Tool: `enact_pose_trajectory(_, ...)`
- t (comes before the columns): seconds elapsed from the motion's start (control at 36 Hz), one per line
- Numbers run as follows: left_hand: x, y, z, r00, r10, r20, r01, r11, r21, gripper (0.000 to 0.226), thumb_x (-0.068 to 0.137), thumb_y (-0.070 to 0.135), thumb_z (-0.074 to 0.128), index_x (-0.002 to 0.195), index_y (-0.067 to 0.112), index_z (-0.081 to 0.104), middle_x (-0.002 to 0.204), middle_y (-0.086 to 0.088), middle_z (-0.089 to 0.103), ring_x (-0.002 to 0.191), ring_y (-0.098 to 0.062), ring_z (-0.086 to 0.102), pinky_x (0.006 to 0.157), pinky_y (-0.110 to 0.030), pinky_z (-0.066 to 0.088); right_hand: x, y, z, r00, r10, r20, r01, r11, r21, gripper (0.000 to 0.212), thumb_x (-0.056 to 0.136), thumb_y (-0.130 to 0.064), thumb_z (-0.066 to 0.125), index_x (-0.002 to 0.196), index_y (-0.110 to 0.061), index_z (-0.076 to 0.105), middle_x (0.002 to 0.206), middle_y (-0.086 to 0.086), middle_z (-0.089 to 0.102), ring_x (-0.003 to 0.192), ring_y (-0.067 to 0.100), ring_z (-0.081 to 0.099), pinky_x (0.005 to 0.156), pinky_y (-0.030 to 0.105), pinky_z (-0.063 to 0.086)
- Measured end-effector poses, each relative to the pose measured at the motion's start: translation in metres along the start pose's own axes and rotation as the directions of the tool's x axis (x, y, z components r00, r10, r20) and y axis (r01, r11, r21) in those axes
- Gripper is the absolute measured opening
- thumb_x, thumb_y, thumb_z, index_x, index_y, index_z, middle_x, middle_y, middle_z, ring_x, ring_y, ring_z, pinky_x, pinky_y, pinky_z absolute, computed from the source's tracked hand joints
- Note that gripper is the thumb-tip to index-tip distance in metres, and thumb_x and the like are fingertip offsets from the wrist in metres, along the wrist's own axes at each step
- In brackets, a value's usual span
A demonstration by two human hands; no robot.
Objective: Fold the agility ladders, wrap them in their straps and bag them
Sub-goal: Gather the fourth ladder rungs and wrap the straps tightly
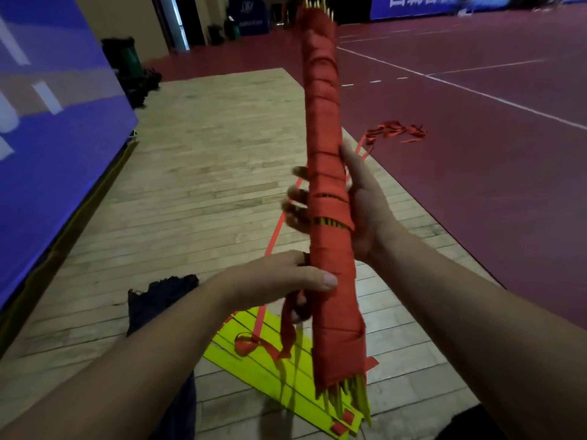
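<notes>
Fingers point(292, 258) of the left hand point(279, 277) clenched round the lower part of the wrapped ladder bundle point(324, 128), thumb across its front. A loose strap tail point(287, 331) hangs from this grip.

Bundle's long axis runs from lower centre up to top centre of frame, tilted away from the person. Yellow rung ends show at both ends.

Right hand point(368, 204) grasps the bundle's middle from the right, fingertips point(295, 198) curling round to its left side. Left hand is nearer the free tail, so tucking it probably falls to that hand.

Count, left to right:
- One dark bag point(152, 303) on the wood floor point(206, 154), lower left, well apart from the bundle.
- One unwrapped yellow ladder point(254, 354), flat on the floor below the hands.
- One wrapped bundle, held in the air.
- One tangle of red strap point(397, 131), right of centre.
</notes>
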State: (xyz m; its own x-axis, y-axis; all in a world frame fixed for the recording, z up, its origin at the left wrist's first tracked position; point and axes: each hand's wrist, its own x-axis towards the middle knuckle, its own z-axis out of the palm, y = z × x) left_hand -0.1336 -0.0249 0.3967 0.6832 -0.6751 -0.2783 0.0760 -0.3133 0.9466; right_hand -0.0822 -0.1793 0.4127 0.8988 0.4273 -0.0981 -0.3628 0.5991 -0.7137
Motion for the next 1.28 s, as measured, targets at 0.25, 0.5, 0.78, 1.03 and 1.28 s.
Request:
enact_pose_trajectory(0.25,-0.005,0.003,-0.016,0.94,-0.337,0.049,0.302,0.892,0.336,0.068,0.065,0.078,0.068,0.092,0.016,0.073,0.097,-0.007,0.075,0.083,-0.019,0.066,0.084,-0.032,0.052,-0.002,0.004,0.007,0.991,-0.021,-0.134,-0.029,0.933,-0.358,0.041,0.094,-0.055,0.055,0.095,-0.014,0.057,0.064,0.01,0.06,0.05,0.021,0.063,0.049,0.026,0.055)
enact_pose_trajectory(0.5,-0.003,-0.006,-0.027,0.964,-0.142,-0.223,0.215,0.912,0.349,0.061,0.073,0.08,0.058,0.07,0.019,0.061,0.061,-0.003,0.055,0.052,-0.016,0.05,0.06,-0.028,0.041,0.008,0.021,-0.008,0.913,-0.394,-0.106,0.163,0.591,-0.79,0.048,0.084,-0.056,0.071,0.103,-0.012,0.067,0.087,0.013,0.074,0.08,0.034,0.073,0.076,0.053,0.061)
enact_pose_trajectory(0.78,0.007,-0.023,-0.022,0.935,-0.01,-0.356,0.143,0.926,0.35,0.024,0.072,0.056,0.078,0.074,0.033,0.071,0.072,0.004,0.069,0.068,-0.009,0.061,0.069,-0.031,0.05,0.005,0.021,0.01,0.953,-0.216,-0.214,0.108,0.899,-0.424,0.043,0.095,-0.053,0.058,0.095,-0.01,0.058,0.082,0.005,0.058,0.065,0.016,0.061,0.061,0.03,0.054)
enact_pose_trajectory(1.03,-0.01,-0.005,-0.018,0.997,-0.067,0.048,0.066,0.998,0.026,0.049,0.061,0.042,0.074,0.097,0.009,0.065,0.083,-0.011,0.072,0.068,-0.026,0.066,0.054,-0.023,0.054,0.004,0.018,0.007,0.995,0.094,0.015,-0.093,0.992,-0.087,0.056,0.074,-0.055,0.073,0.094,-0.004,0.062,0.084,0.012,0.05,0.072,0.025,0.056,0.074,0.038,0.054)
enact_pose_trajectory(1.28,-0.02,-0.006,-0.043,0.929,-0.369,0.013,0.329,0.843,0.425,0.098,0.046,0.091,0.066,0.101,0.011,0.073,0.102,-0.013,0.076,0.091,-0.03,0.072,0.085,-0.032,0.057,-0.005,0.007,0.006,0.994,0.096,0.045,-0.088,0.984,-0.153,0.045,0.085,-0.046,0.061,0.103,-0.005,0.057,0.084,0.015,0.068,0.066,0.026,0.068,0.067,0.035,0.06)
